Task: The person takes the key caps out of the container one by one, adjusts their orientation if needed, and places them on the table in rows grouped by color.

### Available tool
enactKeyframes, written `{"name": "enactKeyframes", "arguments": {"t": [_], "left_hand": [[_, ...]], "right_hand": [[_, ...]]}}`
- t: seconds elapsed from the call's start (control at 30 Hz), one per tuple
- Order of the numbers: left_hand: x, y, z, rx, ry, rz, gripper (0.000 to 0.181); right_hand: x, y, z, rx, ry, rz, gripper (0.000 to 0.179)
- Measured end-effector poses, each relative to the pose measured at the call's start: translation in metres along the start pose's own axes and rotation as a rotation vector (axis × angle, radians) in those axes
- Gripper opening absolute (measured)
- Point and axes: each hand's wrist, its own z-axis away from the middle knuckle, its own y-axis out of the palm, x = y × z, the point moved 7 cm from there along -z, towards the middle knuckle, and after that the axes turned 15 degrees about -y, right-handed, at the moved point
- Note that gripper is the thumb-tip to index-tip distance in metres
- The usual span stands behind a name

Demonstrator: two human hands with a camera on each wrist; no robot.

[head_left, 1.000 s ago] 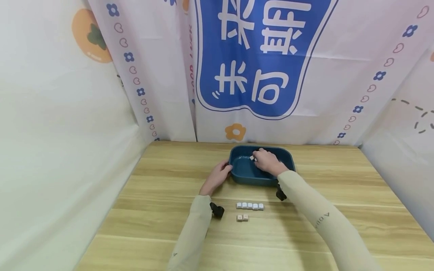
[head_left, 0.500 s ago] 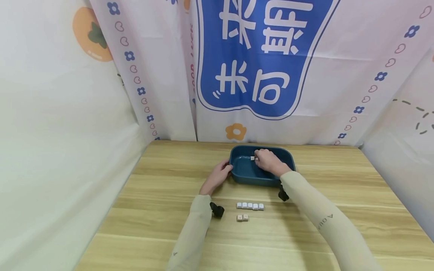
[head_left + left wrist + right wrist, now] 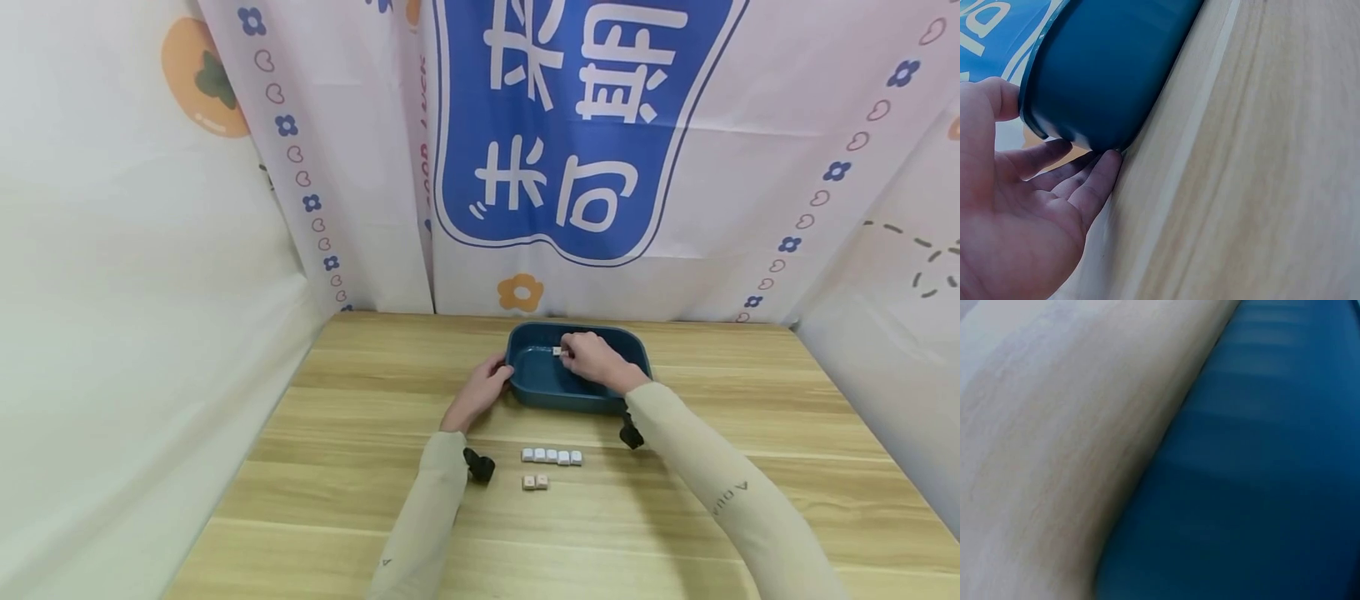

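Note:
A dark blue rectangular tray (image 3: pixel 573 401) with raised walls stands on the table. My left hand (image 3: pixel 482 392) holds its left end, thumb at the rim and fingers against the outer wall, as the left wrist view shows with the tray (image 3: pixel 1104 69) close up. My right hand (image 3: pixel 596 360) reaches inside the tray with curled fingers, pinching at small pale keycaps. One white keycap (image 3: pixel 557 351) shows just left of the fingertips; what lies under the hand is hidden. The right wrist view has only the tray's outer wall (image 3: pixel 1241 487) and the table, blurred.
On the wooden table (image 3: pixel 360 467), in front of the tray, lies a row of several white keycaps (image 3: pixel 552 456). Nearer are two pinkish-beige keycaps (image 3: pixel 536 482) side by side. A printed cloth (image 3: pixel 360 208) hangs behind the table.
My right hand stays in the tray with only slight finger motion, while its forearm and wrist shift a little to the right. The left hand and the keycaps on the table keep their places.

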Motion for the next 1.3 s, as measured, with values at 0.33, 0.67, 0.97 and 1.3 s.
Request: {"name": "enactKeyframes", "arguments": {"t": [0.33, 0.67, 0.97, 1.3], "left_hand": [[0.002, 0.0, -0.001, 0.015, -0.004, 0.009, 0.047], [0.002, 0.0, -0.003, 0.013, 0.006, 0.008, 0.047], [0.001, 0.0, -0.001, 0.018, 0.011, 0.017, 0.046], [0.001, 0.0, 0.0, 0.035, 0.003, 0.039, 0.048]], "right_hand": [[0.013, -0.008, 0.008, -0.072, -0.069, -0.031, 0.01], [0.022, -0.021, 0.017, -0.118, -0.085, -0.064, 0.015], [0.038, -0.034, 0.025, -0.159, -0.126, -0.062, 0.011], [0.049, -0.041, 0.034, -0.205, -0.158, -0.054, 0.008]]}}
